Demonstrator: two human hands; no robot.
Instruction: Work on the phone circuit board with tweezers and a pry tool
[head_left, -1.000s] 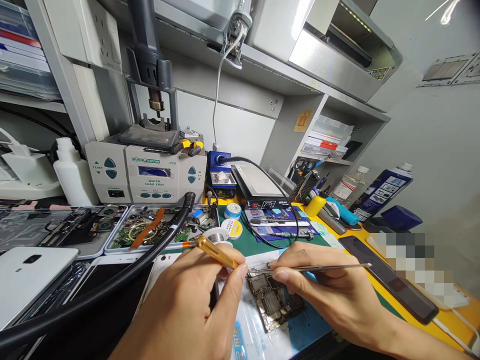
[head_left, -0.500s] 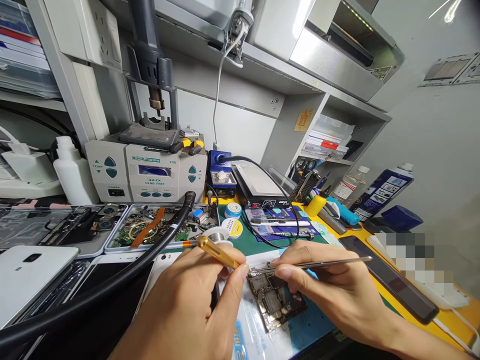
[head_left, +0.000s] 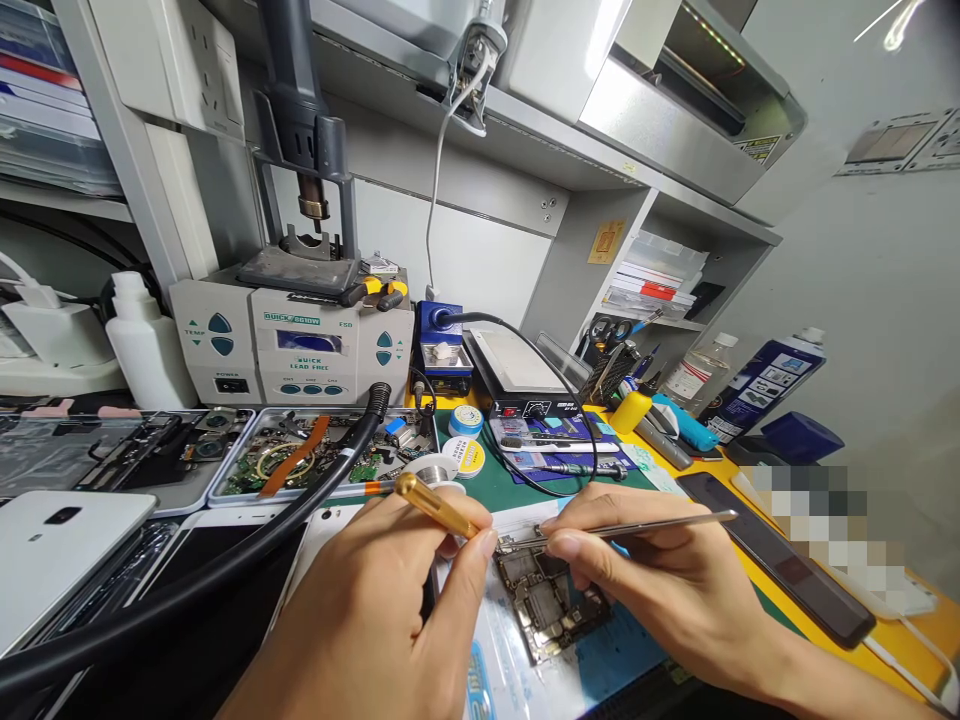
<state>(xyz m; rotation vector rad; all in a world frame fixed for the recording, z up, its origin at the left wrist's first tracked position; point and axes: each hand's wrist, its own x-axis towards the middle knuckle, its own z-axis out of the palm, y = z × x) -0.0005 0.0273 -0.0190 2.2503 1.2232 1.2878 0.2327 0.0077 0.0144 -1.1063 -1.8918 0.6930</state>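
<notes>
My left hand point(head_left: 382, 600) is closed in a pinch around a gold-coloured, pen-shaped tool point(head_left: 435, 508). Its working tip is hidden behind my fingertips, by the upper left corner of a phone circuit board point(head_left: 544, 605). Between thumb and fingers, my right hand point(head_left: 660, 580) grips a slim pair of metal tweezers point(head_left: 656, 527). Their narrow end reaches left to the board's top edge, close to my left fingertips; the other end sticks out to the right. The board lies on a white and blue sheet point(head_left: 517, 675), and my right fingers cover part of it.
A grey hot-air station point(head_left: 296, 345) stands behind on the left, its black hose point(head_left: 247, 570) crossing the left side. Beside it lie a tray of boards point(head_left: 225, 490) and a white phone point(head_left: 75, 550). A heating plate point(head_left: 517, 360) stands behind; a dark phone point(head_left: 780, 560) lies right.
My right hand and the tweezers have shifted very slightly left. My left hand, its gold tool and the board look unmoved.
</notes>
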